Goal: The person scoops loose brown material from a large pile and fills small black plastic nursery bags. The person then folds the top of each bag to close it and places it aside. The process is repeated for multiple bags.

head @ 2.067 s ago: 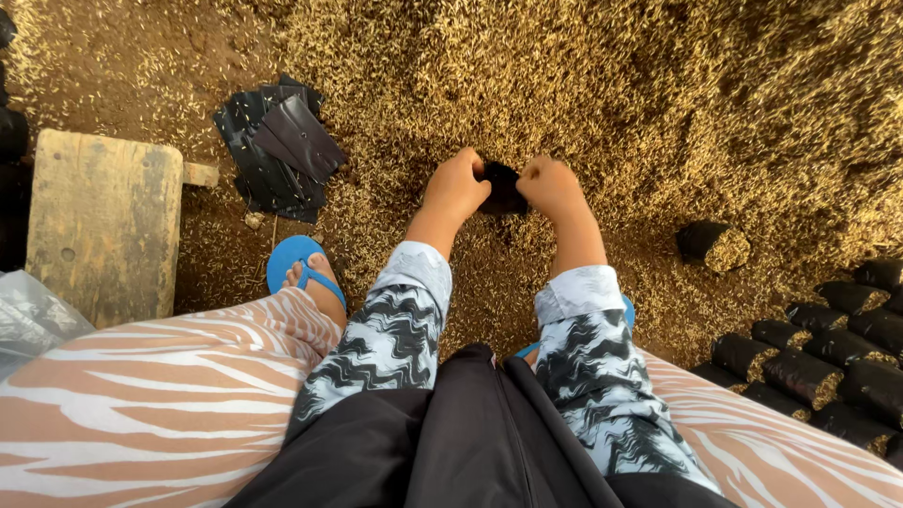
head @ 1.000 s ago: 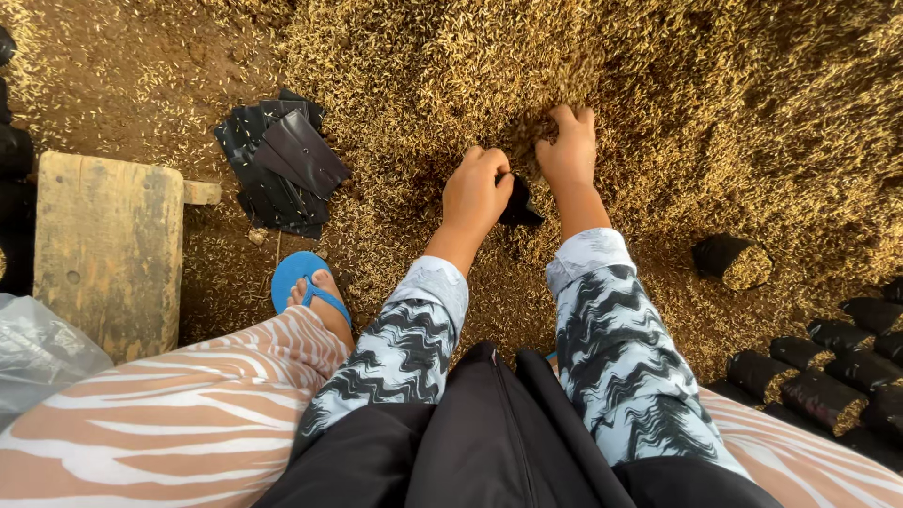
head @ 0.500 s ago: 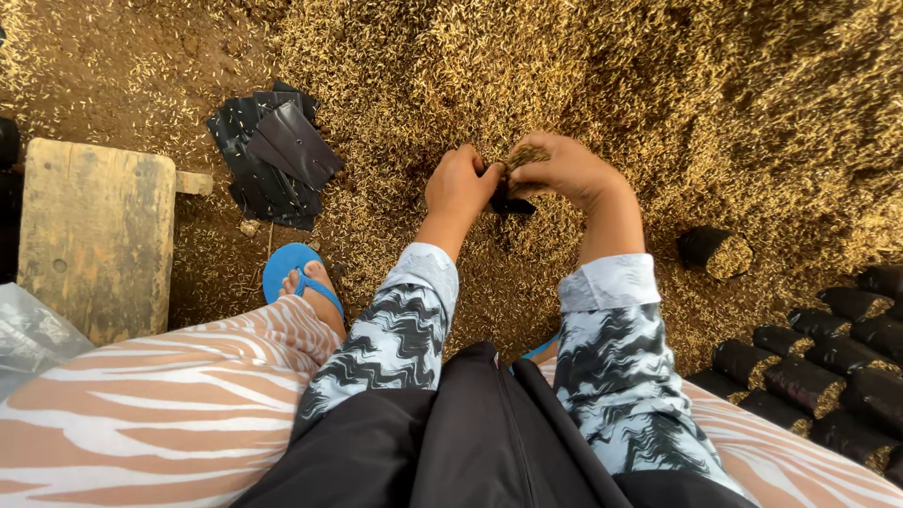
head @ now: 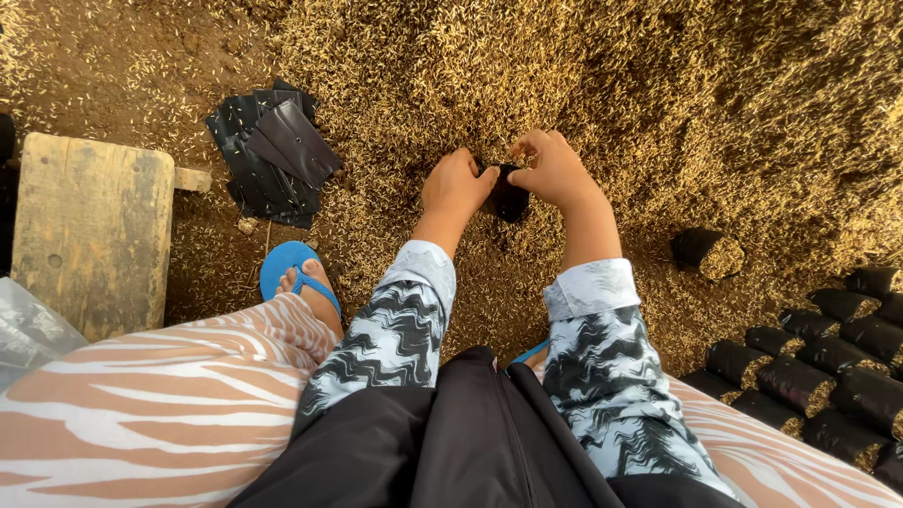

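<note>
Resting on the husk heap (head: 583, 75), a small black bag (head: 509, 196) sits between both hands, mostly hidden by them; its long axis and mouth direction cannot be made out. Left hand (head: 455, 186): fingers curled together, pinching the bag's left edge. Right hand (head: 553, 169): fingers bent and bunched over the bag's top right, thumb against it. Sleeves: patterned black and white, running back from the bag toward the camera. Left of the bag: flat stack of empty black bags (head: 273, 152); beyond that, a wooden stool (head: 89, 230), partly cut off. Below left of the bag: blue sandal (head: 290, 268), toes showing. Right of the bag: one filled bag (head: 707, 252) lying on its side, open end facing right. Further right, lower: rows of filled bags (head: 828, 367), cut off by the frame edge.
</note>
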